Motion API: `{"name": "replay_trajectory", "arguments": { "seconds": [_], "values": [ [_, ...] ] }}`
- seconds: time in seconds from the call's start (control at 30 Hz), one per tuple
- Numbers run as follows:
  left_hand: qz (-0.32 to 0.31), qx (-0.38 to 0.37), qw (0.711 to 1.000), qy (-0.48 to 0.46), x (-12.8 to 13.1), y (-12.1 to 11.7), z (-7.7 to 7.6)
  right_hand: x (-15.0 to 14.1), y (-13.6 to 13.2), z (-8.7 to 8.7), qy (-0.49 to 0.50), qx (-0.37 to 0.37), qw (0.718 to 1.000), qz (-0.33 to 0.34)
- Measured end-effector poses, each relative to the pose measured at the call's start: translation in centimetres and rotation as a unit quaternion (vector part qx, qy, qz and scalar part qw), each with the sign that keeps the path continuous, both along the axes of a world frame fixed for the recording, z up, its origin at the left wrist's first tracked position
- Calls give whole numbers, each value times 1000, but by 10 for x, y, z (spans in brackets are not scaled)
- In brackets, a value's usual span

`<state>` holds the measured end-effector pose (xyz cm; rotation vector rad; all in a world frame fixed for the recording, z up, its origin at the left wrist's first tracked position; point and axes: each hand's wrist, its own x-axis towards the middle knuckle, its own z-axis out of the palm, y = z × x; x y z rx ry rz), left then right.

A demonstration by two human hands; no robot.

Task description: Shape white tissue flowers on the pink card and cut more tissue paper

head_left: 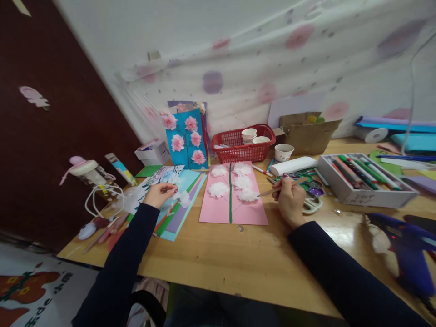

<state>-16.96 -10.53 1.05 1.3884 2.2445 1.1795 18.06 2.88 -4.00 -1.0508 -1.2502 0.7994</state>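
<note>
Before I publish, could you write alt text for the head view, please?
The right hand holds a pointed stick beside a white flower on pink paper; the left hand is above loose papers. Behind are a blue card and red basket.

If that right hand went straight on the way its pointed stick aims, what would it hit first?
Probably the lower-right white flower on the pink card: the pointed stick in the right hand ends near its edge, though depth leaves contact unclear.
</note>
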Motion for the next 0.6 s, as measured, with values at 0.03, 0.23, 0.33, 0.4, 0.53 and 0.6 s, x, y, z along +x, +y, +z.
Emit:
{"name": "replay_trajectory", "arguments": {
  "seconds": [0.03, 0.23, 0.33, 0.4, 0.53, 0.6],
  "values": [
    [6, 16, 1000, -13, 3, -1, 5, 0, 0, 0, 7, 0, 1000, 1],
    [-68, 79, 956, -276, 50, 7, 18, -4, -2, 1, 64, -10, 998, 13],
    [-139, -5, 913, -384, 97, 21, 9, -8, -5, 0, 110, -27, 993, 31],
    [-157, -63, 887, -430, 126, 31, 1, -9, -7, 0, 119, -36, 991, 43],
    [-198, -146, 834, -494, 155, 47, -10, -9, -7, -2, 113, -49, 991, 60],
    [-222, -163, 815, -510, 156, 52, -14, -9, -5, -2, 114, -54, 990, 59]
  ]
}}
